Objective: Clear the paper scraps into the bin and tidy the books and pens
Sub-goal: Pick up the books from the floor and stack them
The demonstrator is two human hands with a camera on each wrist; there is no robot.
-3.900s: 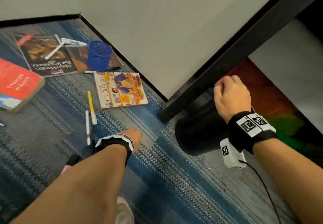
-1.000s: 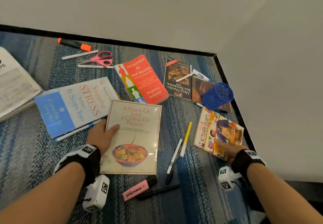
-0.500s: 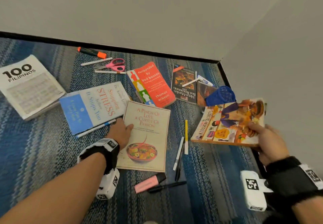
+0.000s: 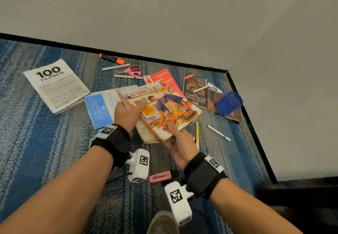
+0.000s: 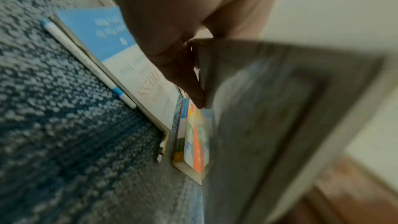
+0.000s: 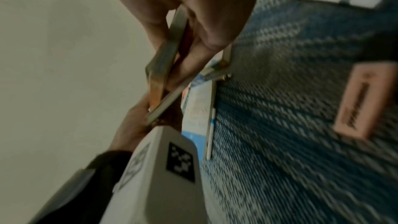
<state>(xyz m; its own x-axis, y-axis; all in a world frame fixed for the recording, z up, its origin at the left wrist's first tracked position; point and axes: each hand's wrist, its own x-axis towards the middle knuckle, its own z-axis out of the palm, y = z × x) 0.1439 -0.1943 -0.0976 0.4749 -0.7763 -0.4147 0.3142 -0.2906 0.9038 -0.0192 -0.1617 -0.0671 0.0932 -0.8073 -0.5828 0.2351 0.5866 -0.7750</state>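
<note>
Both hands are on the Kitchen Secrets cookbook (image 4: 164, 109), held just above the carpet (image 4: 45, 151). The right hand (image 4: 180, 142) pinches its near edge, thumb on the cover and fingers underneath. The left hand (image 4: 128, 115) is at its left edge, fingers fairly straight along the book; I can't tell whether it really grips.

Everything else, placed off that cookbook: a cream book (image 4: 146, 135) peeks out right underneath it. The blue-and-white Stress book (image 4: 99, 109) sits just left, with the 100 Filipinos book (image 4: 56, 85) further left. The red "surrounded by" book (image 4: 164, 77) lies behind it, partly covered. The pink scissors (image 4: 132, 71) and orange marker (image 4: 112, 59) are further back by the wall. To the right are the Metro Manila book (image 4: 194, 89) and a tipped blue pen cup (image 4: 228, 103). A yellow pen (image 4: 197, 131) lies just right of the near edge, and a pink highlighter (image 4: 160, 176) lies nearer, between the wrists.
</note>
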